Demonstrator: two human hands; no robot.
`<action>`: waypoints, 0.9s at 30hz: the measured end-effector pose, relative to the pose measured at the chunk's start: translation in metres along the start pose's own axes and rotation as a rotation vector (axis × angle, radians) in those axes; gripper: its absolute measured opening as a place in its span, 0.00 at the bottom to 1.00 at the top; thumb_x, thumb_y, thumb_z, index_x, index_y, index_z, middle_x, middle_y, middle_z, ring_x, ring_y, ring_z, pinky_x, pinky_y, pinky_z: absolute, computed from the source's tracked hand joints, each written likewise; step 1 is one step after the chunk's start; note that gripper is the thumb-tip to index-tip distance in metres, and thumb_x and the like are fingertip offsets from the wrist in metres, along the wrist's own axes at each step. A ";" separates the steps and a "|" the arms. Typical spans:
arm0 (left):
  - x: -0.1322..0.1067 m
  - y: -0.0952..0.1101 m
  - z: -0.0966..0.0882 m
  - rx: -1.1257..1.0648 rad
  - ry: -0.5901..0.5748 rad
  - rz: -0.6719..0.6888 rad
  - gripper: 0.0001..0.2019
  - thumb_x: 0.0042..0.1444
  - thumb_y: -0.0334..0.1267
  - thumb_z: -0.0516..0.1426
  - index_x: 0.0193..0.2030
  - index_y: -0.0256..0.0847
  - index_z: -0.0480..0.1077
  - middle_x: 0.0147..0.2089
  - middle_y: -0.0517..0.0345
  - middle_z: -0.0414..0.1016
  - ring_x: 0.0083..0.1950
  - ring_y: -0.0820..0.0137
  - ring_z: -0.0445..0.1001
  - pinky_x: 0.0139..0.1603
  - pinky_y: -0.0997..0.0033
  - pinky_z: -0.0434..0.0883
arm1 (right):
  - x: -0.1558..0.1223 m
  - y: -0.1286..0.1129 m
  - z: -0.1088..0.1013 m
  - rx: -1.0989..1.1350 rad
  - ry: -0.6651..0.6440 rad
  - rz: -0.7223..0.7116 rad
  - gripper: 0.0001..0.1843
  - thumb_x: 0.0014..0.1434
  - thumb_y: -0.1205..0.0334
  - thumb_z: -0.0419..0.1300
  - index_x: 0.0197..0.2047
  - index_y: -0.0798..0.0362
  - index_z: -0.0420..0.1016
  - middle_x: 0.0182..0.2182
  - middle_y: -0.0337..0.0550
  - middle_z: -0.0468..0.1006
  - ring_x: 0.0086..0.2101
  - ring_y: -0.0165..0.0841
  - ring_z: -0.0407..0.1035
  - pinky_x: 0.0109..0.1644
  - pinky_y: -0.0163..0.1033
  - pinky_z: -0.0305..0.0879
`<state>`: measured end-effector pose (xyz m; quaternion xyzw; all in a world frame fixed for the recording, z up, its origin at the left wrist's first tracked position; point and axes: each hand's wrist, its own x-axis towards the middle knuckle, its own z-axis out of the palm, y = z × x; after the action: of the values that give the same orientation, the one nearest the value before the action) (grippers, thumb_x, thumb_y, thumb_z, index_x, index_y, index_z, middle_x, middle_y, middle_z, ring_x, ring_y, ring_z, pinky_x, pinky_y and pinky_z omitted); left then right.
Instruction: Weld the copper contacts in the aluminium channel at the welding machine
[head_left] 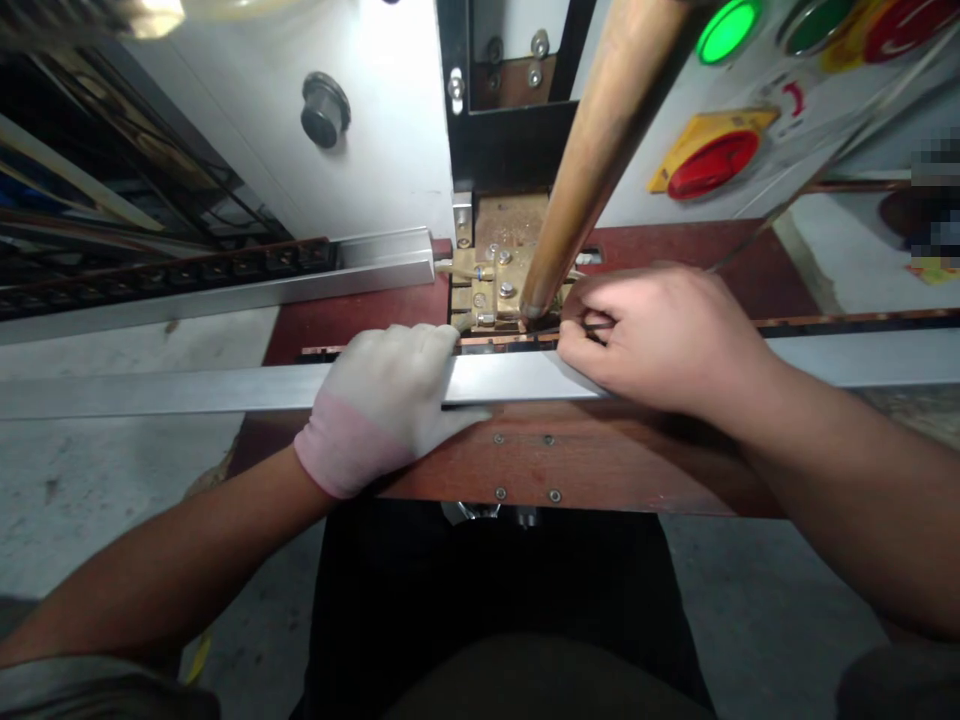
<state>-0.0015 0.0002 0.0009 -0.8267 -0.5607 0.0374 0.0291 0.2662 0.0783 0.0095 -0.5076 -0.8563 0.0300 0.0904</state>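
A long silver metal rail [502,378] lies across the dark red work plate [450,445], with a dark strip with copper-coloured pieces [517,344] along its far side. My left hand [382,395], in a white glove with a pink cuff, is closed over the rail, thumb on the near side. My bare right hand [660,330] is pinched at the strip's far edge, right of centre. Something small and dark shows between its fingers, too hidden to name. Just left of those fingertips, a thick copper-coloured rod [600,140] slants down to a brass fixture [495,275].
A second rail with a dark strip [262,270] lies behind on the left. The machine's white panel carries a black knob [325,110], a lit green button [729,30] and a red-and-yellow rotary switch [712,160]. Loose cables [150,150] hang at far left.
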 end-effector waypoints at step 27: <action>-0.008 -0.023 -0.004 0.015 -0.073 -0.093 0.29 0.70 0.69 0.68 0.59 0.45 0.81 0.54 0.42 0.92 0.51 0.44 0.89 0.46 0.49 0.76 | 0.004 0.007 0.001 0.031 -0.030 -0.002 0.14 0.68 0.55 0.64 0.29 0.41 0.75 0.30 0.48 0.87 0.34 0.52 0.81 0.36 0.52 0.57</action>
<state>-0.0259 0.0012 0.0069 -0.7977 -0.5988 0.0703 0.0164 0.2708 0.0853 0.0083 -0.5050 -0.8574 0.0507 0.0854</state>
